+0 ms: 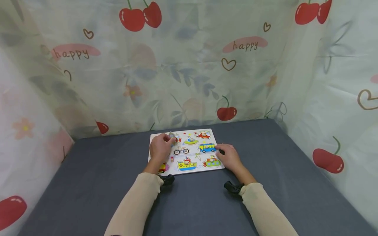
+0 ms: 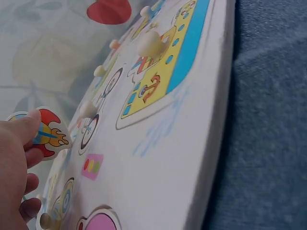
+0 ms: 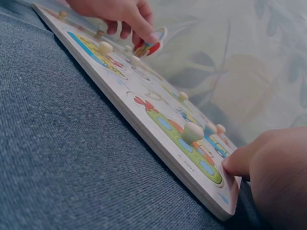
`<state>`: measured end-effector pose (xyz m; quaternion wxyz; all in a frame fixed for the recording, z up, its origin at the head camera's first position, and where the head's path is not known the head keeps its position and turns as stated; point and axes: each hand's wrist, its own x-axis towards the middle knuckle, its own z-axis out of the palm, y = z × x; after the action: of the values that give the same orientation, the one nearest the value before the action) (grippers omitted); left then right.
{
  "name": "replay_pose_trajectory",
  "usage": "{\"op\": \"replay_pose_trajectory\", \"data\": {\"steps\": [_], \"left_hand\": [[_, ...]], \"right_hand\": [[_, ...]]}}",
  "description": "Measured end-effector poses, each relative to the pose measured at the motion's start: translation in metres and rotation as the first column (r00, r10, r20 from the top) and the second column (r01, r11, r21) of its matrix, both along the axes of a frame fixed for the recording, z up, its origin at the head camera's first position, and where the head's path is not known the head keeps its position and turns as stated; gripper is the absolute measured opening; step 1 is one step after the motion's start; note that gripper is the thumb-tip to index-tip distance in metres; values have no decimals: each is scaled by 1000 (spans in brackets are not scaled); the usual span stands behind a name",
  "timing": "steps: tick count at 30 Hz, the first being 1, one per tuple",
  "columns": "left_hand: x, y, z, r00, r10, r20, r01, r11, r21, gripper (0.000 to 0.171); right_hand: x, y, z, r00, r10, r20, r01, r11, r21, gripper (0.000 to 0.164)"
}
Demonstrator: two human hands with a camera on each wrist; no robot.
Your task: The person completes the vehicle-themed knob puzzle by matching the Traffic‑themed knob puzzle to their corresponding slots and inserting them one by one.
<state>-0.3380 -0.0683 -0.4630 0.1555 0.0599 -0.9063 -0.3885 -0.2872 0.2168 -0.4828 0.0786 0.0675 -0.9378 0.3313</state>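
Observation:
My left hand (image 1: 160, 149) is over the upper left of a white wooden puzzle board (image 1: 173, 167). Between thumb and fingers it pinches a rocket puzzle piece (image 2: 50, 134), tilted and raised off the board in the left wrist view. At the board's right edge rests my right hand (image 1: 231, 158). Its thumb (image 3: 232, 163) touches the surface between the bus piece (image 1: 206, 149) and the submarine piece (image 3: 168, 127). The other right fingers are mostly hidden in the right wrist view. Round wooden knobs stick up from the pieces.
Also on the board are a ship (image 1: 187, 165), a bicycle (image 1: 181, 150), a flying saucer (image 1: 191, 142) and a helicopter (image 1: 202, 134). The board lies on a dark grey-blue cloth (image 1: 195, 203). Printed curtains (image 1: 183, 82) enclose the back and sides.

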Motion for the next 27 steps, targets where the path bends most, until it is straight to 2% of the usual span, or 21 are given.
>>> {"op": "replay_pose_trajectory", "data": {"steps": [5,16,27], "left_hand": [[-6,3,2,1000,0,3,0,999,-39,26],[-13,7,-1,999,3,32,-1,999,-50,28],[-15,12,8,997,12,76,-5,996,-87,26]], "right_hand": [[0,0,1,1000,-9,14,9,1000,-5,36],[1,-2,2,999,-14,32,14,1000,-13,36],[0,0,-1,999,-23,23,23,1000,-13,36]]}}
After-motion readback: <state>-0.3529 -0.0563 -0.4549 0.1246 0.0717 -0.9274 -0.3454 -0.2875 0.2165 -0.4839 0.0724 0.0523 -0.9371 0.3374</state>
